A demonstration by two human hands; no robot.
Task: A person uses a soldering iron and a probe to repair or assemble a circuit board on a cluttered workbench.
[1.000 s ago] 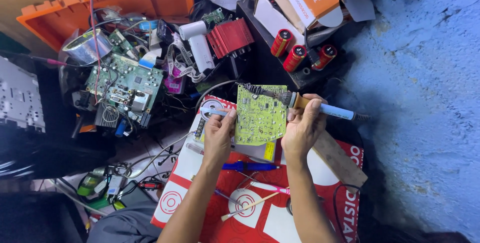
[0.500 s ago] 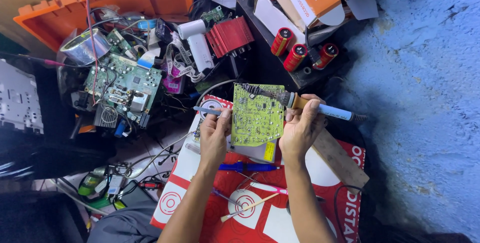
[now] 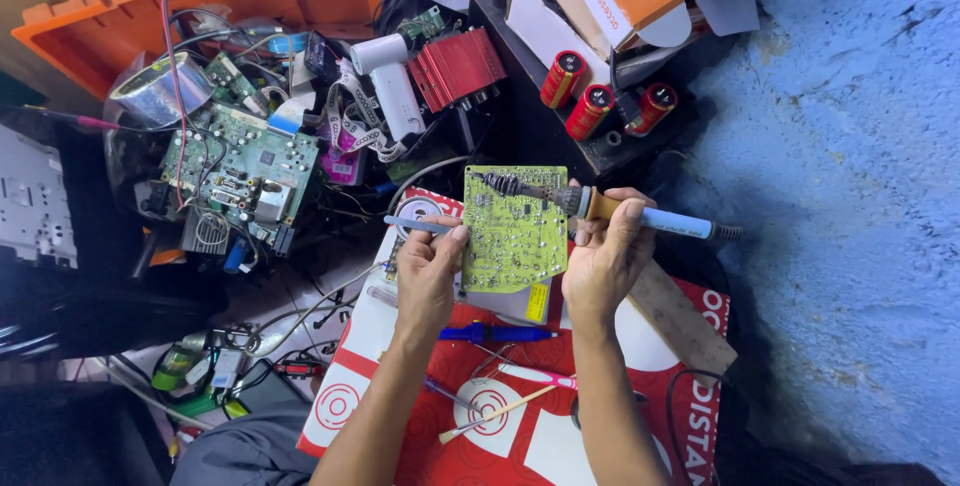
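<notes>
A red and white printed sheet (image 3: 520, 436) bears a blue pen (image 3: 495, 333), a wooden plank (image 3: 680, 318) and a thin stick (image 3: 495, 414).

Both hands raised side by side, left hand (image 3: 428, 271) and right hand (image 3: 603, 258) curled closed

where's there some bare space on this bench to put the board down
Little is free. The red and white sheet has a bare patch right of the blue pen, between the right hand and the wooden strip. Another lies low by the white stick. The heap around the green circuit board is crowded.
</notes>
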